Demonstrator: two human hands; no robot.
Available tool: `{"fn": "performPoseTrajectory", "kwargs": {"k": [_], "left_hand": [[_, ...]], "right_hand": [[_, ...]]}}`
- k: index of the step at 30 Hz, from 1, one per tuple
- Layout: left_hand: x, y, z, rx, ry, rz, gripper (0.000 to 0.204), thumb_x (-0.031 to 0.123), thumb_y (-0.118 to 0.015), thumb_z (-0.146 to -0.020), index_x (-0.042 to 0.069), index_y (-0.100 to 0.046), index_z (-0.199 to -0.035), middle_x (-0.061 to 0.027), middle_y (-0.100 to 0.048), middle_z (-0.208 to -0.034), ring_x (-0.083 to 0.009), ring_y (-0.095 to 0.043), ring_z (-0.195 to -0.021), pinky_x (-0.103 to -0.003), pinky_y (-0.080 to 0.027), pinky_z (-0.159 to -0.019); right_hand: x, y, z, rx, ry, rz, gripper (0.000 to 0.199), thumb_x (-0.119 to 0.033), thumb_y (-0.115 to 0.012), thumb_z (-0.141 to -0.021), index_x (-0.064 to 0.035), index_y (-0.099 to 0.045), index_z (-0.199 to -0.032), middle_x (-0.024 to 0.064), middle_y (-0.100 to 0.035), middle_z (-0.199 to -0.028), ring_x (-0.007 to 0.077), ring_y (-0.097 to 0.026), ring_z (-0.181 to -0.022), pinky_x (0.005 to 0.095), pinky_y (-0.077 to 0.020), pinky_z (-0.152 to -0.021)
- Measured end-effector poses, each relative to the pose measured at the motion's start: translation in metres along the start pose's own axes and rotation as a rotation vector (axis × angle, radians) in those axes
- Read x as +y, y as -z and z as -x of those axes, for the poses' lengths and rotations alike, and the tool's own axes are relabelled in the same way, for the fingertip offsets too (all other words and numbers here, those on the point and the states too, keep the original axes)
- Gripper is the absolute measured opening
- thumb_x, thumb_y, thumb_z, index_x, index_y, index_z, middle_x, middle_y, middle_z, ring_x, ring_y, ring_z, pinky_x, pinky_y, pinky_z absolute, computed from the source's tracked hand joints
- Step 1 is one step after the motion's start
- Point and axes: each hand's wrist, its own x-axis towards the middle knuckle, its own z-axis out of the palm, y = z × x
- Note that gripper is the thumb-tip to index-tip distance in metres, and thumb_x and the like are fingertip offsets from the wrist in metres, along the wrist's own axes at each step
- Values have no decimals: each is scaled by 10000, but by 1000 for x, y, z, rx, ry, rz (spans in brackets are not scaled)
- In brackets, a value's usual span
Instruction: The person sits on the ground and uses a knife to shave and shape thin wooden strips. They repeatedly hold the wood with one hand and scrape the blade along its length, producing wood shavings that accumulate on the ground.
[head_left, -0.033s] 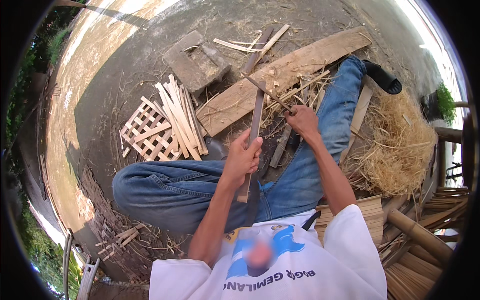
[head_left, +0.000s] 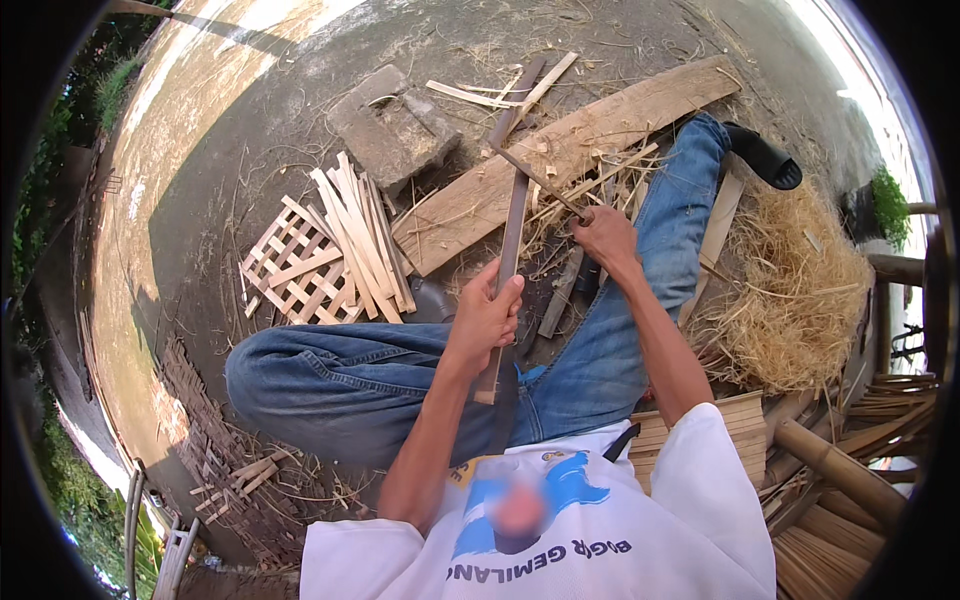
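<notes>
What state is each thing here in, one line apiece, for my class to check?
Left hand, closed around the strip
Strip, held lengthwise
Right hand, closed on the knife
Knife, crossing the strip's far end
Lattice, woven, partly covered by loose slats
Loose slats, piled
Plank, lying flat
Block, resting beside the plank
Straw, heaped

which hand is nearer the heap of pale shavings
Right. The right hand is left of the heap, across the leg; the left hand is farther left, holding a strip.
</notes>
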Motion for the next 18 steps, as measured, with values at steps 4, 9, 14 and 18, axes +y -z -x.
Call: {"fn": "performPoseTrajectory", "kwargs": {"k": [4, 9, 14, 18], "left_hand": [[3, 2, -1, 26, -30, -5, 383, 206, -617, -1038, 70, -499, -1377, 52, -430, -698, -2, -331, -451, -185, -253, -372], [6, -5, -10, -2, -25, -95, 438, 233, -639, -1026, 59, -506, -1404, 46, -438, -681, -8, -359, -447, -198, -269, -365], [6, -5, -21, 99, -108, -330, 501, 275, -697, -987, 41, -539, -1401, 6, -527, -715, -44, -444, -467, -233, -351, -403], [24, -18, -37, 200, -399, -755, 554, 274, -743, -945, 4, -548, -1388, -67, -655, -833, -131, -613, -609, -308, -506, -572]], "right_hand": [[-14, 6, -5, -10, 51, -17, 327, -409, -651, -843, -92, -727, -823, 169, -700, -767, 402, -678, -740, 484, -524, -666], [29, -23, -38, -4, -165, -143, 452, -453, -727, -856, -1, -747, -859, 155, -730, -762, 280, -660, -633, 441, -515, -601], [-41, 36, -28, -265, -177, -1018, 492, -487, -752, -903, 2, -702, -925, 38, -672, -744, 54, -473, -512, 238, -377, -459], [-78, 72, -41, -117, 81, -1117, 435, -396, -781, -915, 1, -668, -1053, -7, -637, -741, 21, -442, -519, 196, -317, -456]]}}
